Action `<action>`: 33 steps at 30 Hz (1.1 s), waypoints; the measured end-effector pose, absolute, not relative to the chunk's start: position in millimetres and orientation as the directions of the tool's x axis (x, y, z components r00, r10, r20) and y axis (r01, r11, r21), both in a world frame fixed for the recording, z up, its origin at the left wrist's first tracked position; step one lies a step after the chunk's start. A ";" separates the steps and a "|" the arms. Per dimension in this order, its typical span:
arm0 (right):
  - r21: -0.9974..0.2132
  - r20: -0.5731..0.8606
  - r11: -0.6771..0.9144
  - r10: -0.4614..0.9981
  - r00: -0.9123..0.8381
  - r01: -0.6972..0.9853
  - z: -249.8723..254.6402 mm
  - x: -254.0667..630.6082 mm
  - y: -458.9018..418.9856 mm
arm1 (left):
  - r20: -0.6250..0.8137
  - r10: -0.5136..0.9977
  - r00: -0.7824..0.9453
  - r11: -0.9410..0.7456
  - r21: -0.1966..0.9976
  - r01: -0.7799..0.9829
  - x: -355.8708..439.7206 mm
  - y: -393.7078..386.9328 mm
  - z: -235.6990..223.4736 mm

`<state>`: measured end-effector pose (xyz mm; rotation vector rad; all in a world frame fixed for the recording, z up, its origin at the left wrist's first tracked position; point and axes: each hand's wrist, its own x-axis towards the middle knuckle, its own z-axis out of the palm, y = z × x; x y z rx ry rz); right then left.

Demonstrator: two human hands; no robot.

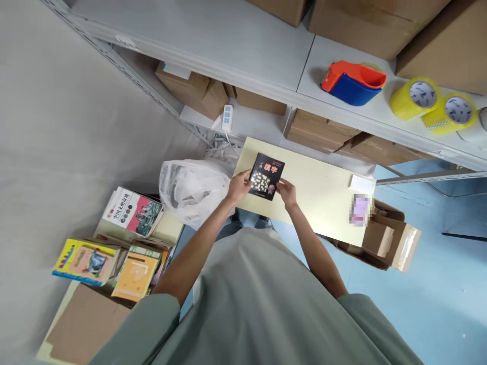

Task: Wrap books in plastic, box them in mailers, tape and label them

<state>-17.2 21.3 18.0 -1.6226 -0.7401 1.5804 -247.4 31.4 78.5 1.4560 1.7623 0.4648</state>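
A thin black book (269, 175) with red characters and a white grid on its cover is between my two hands, over the left part of a pale yellow table (315, 197). My left hand (239, 186) grips its left edge, thumb on the cover. On the opposite edge, my right hand (286, 192) pinches the lower right side. Fingers behind the book are hidden. Whether the book touches the tabletop I cannot tell.
A white plastic bag (190, 187) stands left of the table. Books (133, 210) are piled at lower left. Cardboard boxes (395, 238) sit by the table's right end. Ahead, a grey shelf (228, 35) holds an orange-and-blue tape dispenser (353, 83) and yellow tape rolls (414, 96).
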 end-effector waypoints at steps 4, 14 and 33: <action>-0.825 -0.548 -0.565 0.799 0.246 -0.003 27.2 -36.8 53.3 | -0.253 0.967 -0.002 0.207 0.788 0.580 -269.7 45.6 89.8; -0.818 -0.572 -0.574 0.818 0.049 0.036 51.5 -95.6 -13.4 | -0.236 0.947 -0.219 0.307 0.465 0.830 -401.9 -33.3 68.7; -0.917 -0.137 -0.002 0.941 -0.310 0.399 135.4 -261.1 -5.1 | -0.028 0.999 0.033 -0.004 0.690 0.724 -541.6 -18.1 124.6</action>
